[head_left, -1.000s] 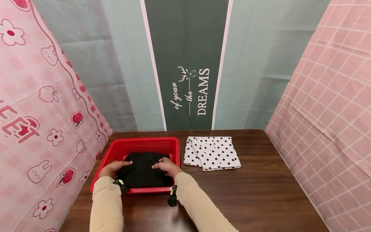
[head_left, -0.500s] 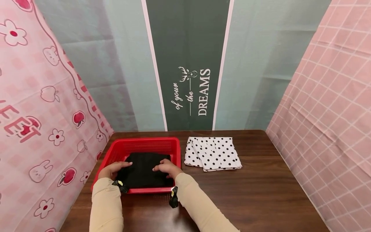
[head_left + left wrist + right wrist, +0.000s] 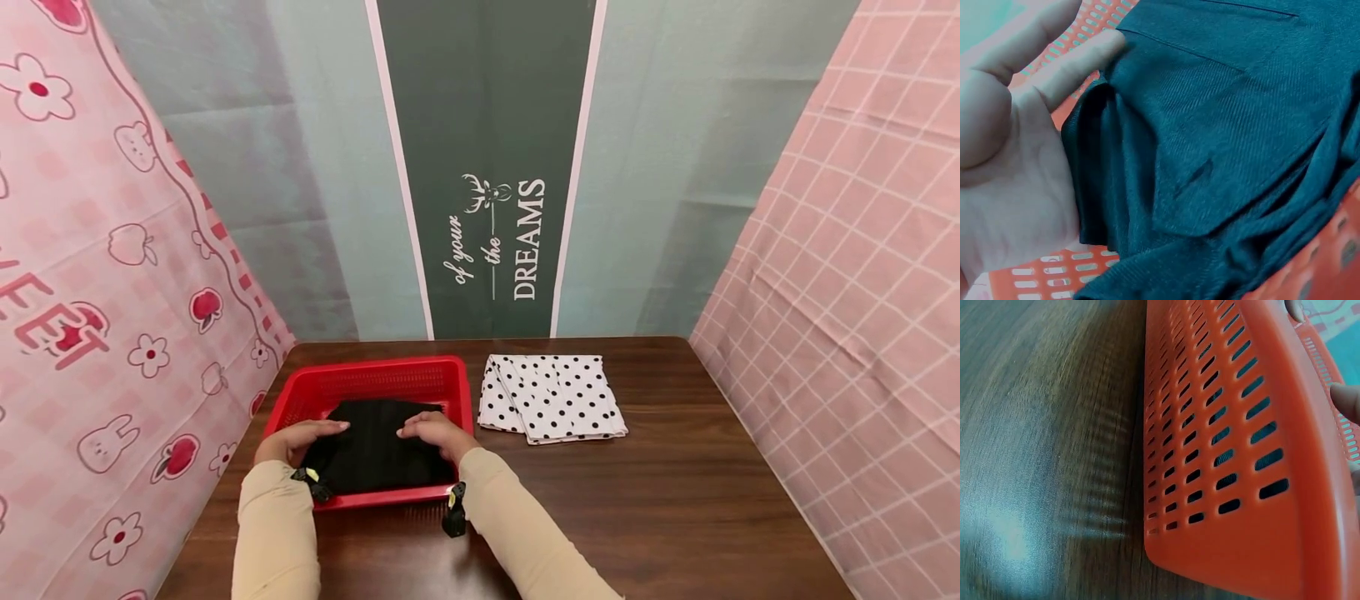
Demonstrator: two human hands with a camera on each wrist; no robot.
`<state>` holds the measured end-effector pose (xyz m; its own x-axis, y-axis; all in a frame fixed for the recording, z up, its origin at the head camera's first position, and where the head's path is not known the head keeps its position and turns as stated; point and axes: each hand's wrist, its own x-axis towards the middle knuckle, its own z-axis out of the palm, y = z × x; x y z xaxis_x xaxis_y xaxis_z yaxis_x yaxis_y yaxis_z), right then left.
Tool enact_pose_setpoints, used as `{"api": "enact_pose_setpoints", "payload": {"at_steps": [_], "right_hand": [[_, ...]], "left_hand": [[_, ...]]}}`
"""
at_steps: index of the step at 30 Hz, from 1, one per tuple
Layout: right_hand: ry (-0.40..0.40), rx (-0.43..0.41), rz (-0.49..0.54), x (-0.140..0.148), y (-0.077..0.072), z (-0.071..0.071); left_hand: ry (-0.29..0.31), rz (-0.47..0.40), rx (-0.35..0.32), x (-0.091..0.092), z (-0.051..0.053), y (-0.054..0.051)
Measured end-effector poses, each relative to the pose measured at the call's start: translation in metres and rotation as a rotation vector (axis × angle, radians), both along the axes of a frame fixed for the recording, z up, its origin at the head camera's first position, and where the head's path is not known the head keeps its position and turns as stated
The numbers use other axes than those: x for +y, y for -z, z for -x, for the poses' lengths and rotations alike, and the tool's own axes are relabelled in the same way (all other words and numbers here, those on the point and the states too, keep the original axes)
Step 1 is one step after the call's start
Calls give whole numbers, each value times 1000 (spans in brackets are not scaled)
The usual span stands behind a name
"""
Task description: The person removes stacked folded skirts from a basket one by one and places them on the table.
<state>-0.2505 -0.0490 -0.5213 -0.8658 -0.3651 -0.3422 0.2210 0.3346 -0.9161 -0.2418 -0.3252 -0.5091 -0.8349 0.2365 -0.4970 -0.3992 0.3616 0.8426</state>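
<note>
A black folded garment [image 3: 378, 446] with visible seams lies in a red plastic basket [image 3: 375, 500]. My left hand [image 3: 300, 437] reaches over the basket's left side. In the left wrist view its palm and straight fingers [image 3: 1063, 75] lie along the garment's edge, one fingertip touching the cloth. My right hand [image 3: 437, 432] is over the basket's right side, its thumb pointing inward above the garment; its other fingers are mostly hidden. The right wrist view shows the slotted basket wall [image 3: 1210, 437], with fingertips [image 3: 1346, 400] beyond the rim.
A folded white cloth with black dots [image 3: 551, 398] lies to the right of the basket on the brown wooden table [image 3: 637, 517]. Printed fabric hangs along the back and both sides. A small black camera [image 3: 453, 510] is strapped at my right wrist.
The basket has shifted slightly to the right and towards me. The garment sits a little lower in the head view. Both hands have barely moved.
</note>
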Motion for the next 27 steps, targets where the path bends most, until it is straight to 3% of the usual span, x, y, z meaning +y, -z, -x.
{"api": "enact_pose_setpoints", "payload": {"at_steps": [3,7,16,22,27], "right_hand": [[24,-41,46,-2,-2,-3],[80,-100,104,-9,-3,-7],[121,-119,215,-23,12,-10],[106,-152,285,-25,11,-8],[107,-118,291,-25,9,-5]], "left_hand": [[-70,32,-16,1,0,-2],[-104,47,-20,2,2,-7],[-126,64,33,4,5,-18],[-148,64,66,1,4,-18],[-138,68,109,-1,5,-25]]}}
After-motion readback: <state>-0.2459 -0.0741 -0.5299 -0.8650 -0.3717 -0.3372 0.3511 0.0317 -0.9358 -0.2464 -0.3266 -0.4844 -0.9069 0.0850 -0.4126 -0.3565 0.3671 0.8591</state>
